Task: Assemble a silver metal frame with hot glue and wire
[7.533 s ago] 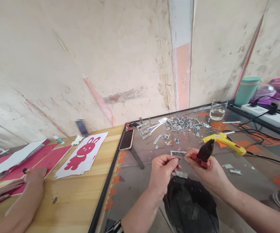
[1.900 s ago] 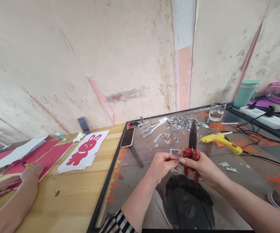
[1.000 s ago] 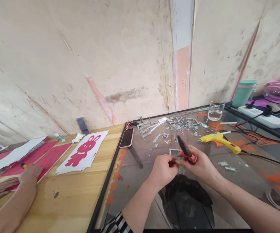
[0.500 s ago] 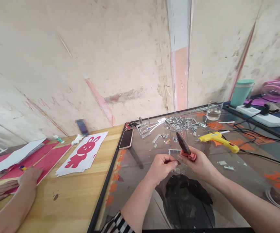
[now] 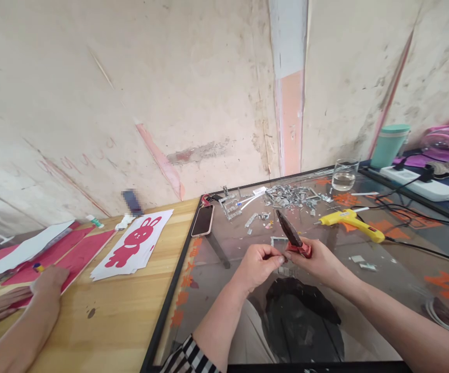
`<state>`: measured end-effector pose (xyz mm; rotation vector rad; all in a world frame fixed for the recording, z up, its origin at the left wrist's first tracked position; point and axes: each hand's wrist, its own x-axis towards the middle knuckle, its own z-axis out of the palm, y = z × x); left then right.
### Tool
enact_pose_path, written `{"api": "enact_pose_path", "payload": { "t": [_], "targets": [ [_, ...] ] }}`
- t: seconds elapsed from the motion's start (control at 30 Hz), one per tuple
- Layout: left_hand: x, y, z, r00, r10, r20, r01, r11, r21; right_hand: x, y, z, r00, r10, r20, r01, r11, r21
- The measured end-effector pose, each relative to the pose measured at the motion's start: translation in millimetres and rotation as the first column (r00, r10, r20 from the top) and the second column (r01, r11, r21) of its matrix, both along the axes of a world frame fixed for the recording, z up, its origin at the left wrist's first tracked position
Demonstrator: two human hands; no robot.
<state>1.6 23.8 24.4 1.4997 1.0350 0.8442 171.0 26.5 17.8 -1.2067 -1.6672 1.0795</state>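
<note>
In my right hand (image 5: 320,261) is a pair of pliers (image 5: 291,233) with dark jaws and red handles, the jaws pointing up and away from me. My left hand (image 5: 258,267) is pinched closed beside it, its fingertips meeting the fingers of the right. What the left fingers pinch is too small to make out. Just beyond the fingertips lies a small grey metal frame piece (image 5: 279,241) on the glass tabletop (image 5: 240,290). Farther back spreads a pile of small grey metal pieces (image 5: 292,197).
A phone (image 5: 203,220) lies by the glass's left edge. To the right are a yellow glue gun (image 5: 351,223), a glass of water (image 5: 344,176) and a white power strip (image 5: 421,184). At left, another person's hands rest on red paper (image 5: 88,251) near a rabbit print (image 5: 133,243).
The pliers and my right hand have shifted slightly left, with the jaws tilting a little more to the left. My left hand stays nearly in place, still pinched.
</note>
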Motion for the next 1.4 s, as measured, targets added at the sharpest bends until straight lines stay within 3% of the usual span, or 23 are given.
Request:
{"api": "enact_pose_path", "payload": {
  "t": [0.17,0.27,0.4,0.63,0.83,1.0,1.27,1.4],
  "targets": [
    [0.3,-0.4,-1.1,0.997,0.004,-0.076,-0.002,1.0,0.019,-2.7,-2.4,1.5,0.998,0.052,-0.045,-0.054,0.997,-0.054],
    [1.8,-1.3,-0.3,0.998,0.016,-0.058,-0.015,1.0,0.011,-5.1,-5.9,5.2,0.997,0.007,-0.075,-0.014,0.996,-0.089],
    [4.8,-2.8,2.2,0.985,0.052,0.167,-0.03,0.991,-0.13,-6.9,-10.8,11.9,0.99,-0.089,-0.113,0.067,0.98,-0.188],
    [14.8,-6.5,-0.3,0.855,0.169,0.49,0.015,0.937,-0.349,-6.8,-11.3,12.0,0.937,-0.227,-0.264,0.16,0.954,-0.254],
    [27.3,-12.3,-3.3,0.795,0.286,0.535,-0.115,0.937,-0.33,-11.3,-12.9,7.8,0.896,-0.213,-0.39,0.142,0.969,-0.204],
    [32.8,-15.0,-0.9,0.741,0.307,0.598,-0.089,0.926,-0.366,-14.1,-15.5,5.2,0.872,-0.157,-0.464,0.064,0.975,-0.211],
    [32.6,-14.7,0.7,0.737,0.257,0.625,-0.044,0.941,-0.336,-11.3,-14.4,0.9,0.862,-0.112,-0.494,0.026,0.984,-0.178],
    [32.5,-14.8,-1.0,0.776,0.223,0.59,-0.068,0.959,-0.274,-11.0,-15.5,3.4,0.854,-0.078,-0.514,0.005,0.99,-0.142]
  ]
}}
